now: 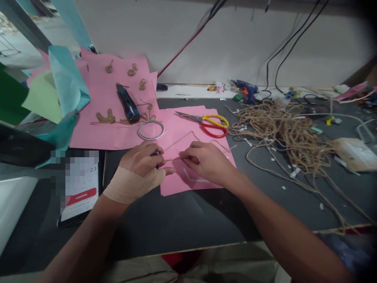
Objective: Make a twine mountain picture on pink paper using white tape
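Observation:
My left hand (140, 167), wrapped in a tan bandage at the wrist and thumb base, rests at the left edge of a pink sheet (173, 182). Its fingertips meet one end of a short piece of twine (173, 159); a dark patch between the fingers is hard to make out. My right hand (202, 159) pinches that twine between thumb and fingers, a little to the right. Behind the hands, a bent length of twine (184, 136) lies on the sheet. A thin white angled strip (196, 180) sits just below my right hand.
Scissors (206, 121) with yellow and red handles lie behind my hands. A wire coil (151, 130), a utility knife (127, 103) and several twine curls (106, 116) are on another pink sheet. Tangled twine (282, 129) spreads right, a glue gun (247, 89) behind it. A phone (79, 188) lies left.

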A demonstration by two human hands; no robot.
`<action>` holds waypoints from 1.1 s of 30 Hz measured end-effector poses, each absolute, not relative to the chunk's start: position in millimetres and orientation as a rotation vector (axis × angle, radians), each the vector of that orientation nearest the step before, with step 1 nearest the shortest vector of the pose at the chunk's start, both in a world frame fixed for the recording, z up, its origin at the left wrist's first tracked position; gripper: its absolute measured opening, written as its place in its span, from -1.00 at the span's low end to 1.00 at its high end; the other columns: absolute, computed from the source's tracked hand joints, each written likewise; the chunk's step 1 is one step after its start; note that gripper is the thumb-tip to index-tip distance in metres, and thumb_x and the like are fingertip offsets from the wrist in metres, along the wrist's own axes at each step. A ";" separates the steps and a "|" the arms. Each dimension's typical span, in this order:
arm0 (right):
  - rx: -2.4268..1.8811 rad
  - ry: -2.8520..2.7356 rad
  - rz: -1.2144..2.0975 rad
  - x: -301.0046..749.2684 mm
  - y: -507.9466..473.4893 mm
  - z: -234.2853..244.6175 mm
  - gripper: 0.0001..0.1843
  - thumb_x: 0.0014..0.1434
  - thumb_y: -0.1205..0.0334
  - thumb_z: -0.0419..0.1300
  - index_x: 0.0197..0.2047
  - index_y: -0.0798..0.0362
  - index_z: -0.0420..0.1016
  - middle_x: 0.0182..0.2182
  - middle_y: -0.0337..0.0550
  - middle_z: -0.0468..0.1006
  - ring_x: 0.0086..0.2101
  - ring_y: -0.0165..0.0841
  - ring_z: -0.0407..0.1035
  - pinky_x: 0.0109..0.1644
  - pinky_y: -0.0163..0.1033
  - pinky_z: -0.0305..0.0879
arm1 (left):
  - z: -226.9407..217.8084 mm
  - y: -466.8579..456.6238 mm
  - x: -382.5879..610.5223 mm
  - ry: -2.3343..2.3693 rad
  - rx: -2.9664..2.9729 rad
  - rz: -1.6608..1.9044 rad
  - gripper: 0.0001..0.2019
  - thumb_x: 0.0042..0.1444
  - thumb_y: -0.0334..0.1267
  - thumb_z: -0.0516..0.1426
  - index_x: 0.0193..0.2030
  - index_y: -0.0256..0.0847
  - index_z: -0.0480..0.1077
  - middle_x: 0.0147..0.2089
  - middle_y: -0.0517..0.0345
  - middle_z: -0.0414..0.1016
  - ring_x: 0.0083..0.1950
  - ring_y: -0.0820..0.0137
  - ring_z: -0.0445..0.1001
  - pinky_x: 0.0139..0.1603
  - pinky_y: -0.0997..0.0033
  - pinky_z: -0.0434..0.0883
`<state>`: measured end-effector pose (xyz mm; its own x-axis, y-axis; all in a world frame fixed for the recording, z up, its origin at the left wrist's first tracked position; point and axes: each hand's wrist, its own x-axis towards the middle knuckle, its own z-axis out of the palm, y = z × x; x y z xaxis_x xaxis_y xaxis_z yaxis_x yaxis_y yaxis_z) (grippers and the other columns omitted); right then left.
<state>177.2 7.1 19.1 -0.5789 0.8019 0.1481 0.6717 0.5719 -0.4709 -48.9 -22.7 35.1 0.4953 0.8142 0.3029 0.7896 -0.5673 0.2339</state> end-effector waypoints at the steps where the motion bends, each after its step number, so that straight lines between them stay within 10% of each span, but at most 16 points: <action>1: -1.212 -2.457 0.522 177.0 7.1 18.9 -0.78 0.24 0.33 0.17 -0.17 0.00 0.66 -0.29 -0.12 0.56 -0.32 -0.36 0.39 -0.27 -0.25 0.17 | 35.2 -22.8 -48.6 1.422 2.673 0.591 -0.84 0.13 -0.16 0.29 -0.37 -0.20 0.55 -0.19 -0.01 0.52 -0.06 0.17 0.49 -0.07 0.16 0.47; 33: -1.293 -2.392 0.822 225.6 14.7 43.2 -0.83 0.21 0.21 0.24 -0.20 -0.02 0.67 -0.33 -0.20 0.65 -0.39 -0.42 0.43 -0.29 -0.32 0.25 | 21.0 -21.3 -43.5 1.383 2.620 0.814 -0.78 0.08 -0.09 0.33 -0.31 -0.22 0.59 -0.17 0.04 0.53 -0.13 0.27 0.52 -0.12 0.26 0.48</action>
